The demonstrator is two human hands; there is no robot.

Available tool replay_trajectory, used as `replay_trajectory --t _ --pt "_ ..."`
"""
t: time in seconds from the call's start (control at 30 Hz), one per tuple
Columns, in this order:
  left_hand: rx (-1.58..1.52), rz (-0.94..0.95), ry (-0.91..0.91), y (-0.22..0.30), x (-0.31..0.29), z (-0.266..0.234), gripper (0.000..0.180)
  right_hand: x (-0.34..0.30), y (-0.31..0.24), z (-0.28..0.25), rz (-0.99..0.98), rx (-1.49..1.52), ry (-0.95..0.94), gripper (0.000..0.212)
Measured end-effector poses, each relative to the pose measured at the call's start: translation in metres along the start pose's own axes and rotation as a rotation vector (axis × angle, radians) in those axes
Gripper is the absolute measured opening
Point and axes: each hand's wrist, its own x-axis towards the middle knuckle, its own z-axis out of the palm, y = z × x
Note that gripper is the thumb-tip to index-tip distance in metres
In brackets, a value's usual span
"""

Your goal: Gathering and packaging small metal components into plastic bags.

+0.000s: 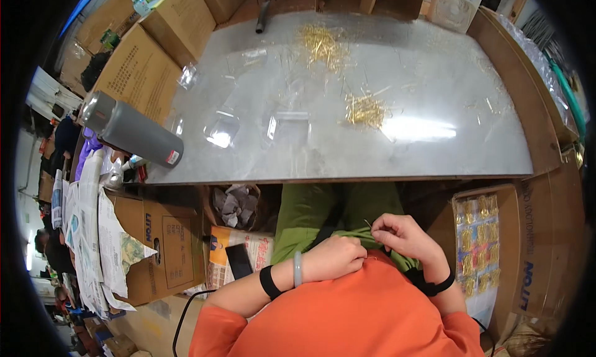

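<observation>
Both my hands are over my lap, below the near edge of the grey table. My left hand (pixel 338 258) is closed against my orange shirt; whatever its fingers hold is hidden. Beside it, to the right, my right hand (pixel 400 236) is pinched, with the tip of a small thin metal piece (pixel 367 223) poking out at its fingers. What kind of piece it is, I cannot tell. On the tabletop (pixel 248 161) lie two loose heaps of thin gold metal pins, a nearer heap (pixel 366 111) and a farther heap (pixel 321 45), with stray pins around them.
Clear plastic cases (pixel 221 129) lie on the table's left, near a grey bottle (pixel 133 129). A dark tube (pixel 263 17) is at the back. An open carton (pixel 506 223) at right holds rows of bagged gold pieces (pixel 478 242). A phone (pixel 238 261) lies left of my lap.
</observation>
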Motion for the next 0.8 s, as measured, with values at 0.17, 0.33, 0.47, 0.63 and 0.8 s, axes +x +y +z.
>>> replay_trajectory --t 0.17,0.33,0.47,0.63,0.8 --pt "-0.039 -0.024 0.278 0.007 0.005 -0.031 0.020 -0.002 -0.038 -0.025 -0.129 0.116 0.256 0.010" --pt "0.285 0.014 0.623 0.031 0.040 -0.097 0.018 0.049 -0.060 -0.059 -0.376 -0.452 0.548 0.022" --pt "0.598 -0.030 0.752 0.001 0.076 -0.120 0.044 0.092 -0.084 -0.069 -0.500 -0.844 0.647 0.050" --pt "0.575 -0.052 0.702 -0.019 0.091 -0.121 0.067 0.129 -0.061 -0.080 -0.600 -1.202 0.522 0.054" --pt "0.469 -0.071 0.664 -0.036 0.093 -0.111 0.075 0.120 -0.037 -0.073 -0.638 -0.765 0.611 0.057"
